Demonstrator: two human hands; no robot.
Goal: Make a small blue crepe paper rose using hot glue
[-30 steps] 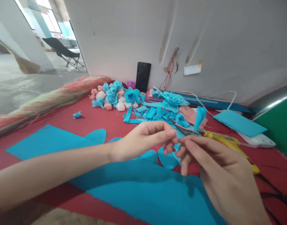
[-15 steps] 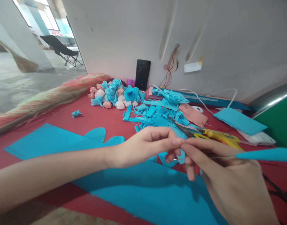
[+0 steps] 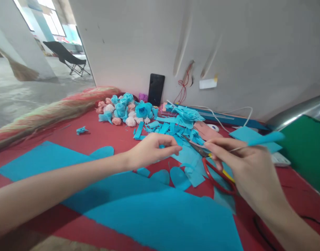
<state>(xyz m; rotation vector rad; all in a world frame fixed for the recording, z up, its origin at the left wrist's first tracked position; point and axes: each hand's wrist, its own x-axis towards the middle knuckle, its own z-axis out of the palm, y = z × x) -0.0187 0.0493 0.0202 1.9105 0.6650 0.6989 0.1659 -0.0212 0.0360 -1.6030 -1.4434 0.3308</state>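
Note:
My left hand (image 3: 156, 150) hovers over the blue paper, thumb and bent fingers pinched together. Anything between those fingertips is too small to make out. On the right, my right hand (image 3: 235, 157) grips a thin pale stem (image 3: 237, 149) between thumb and fingers. A rolled blue paper piece (image 3: 267, 138) sits on the stem's far end, pointing right. Below that hand lie red-handled scissors (image 3: 217, 183), partly covered by it. Cut blue petal shapes (image 3: 180, 178) rest between my hands, and a large blue paper sheet (image 3: 160, 216) spreads in front.
Blue, pink and white paper flowers (image 3: 123, 109) are heaped at the back left, near a leaning black phone (image 3: 156, 89). Blue scraps (image 3: 172, 125) pile up mid-table. A straw-like bundle (image 3: 57, 111) borders the left edge; a grey wall (image 3: 139, 42) stands behind.
My hands, together before, have come apart. The right one has moved right with the stem, uncovering the red scissor handles; the left one has shifted slightly left.

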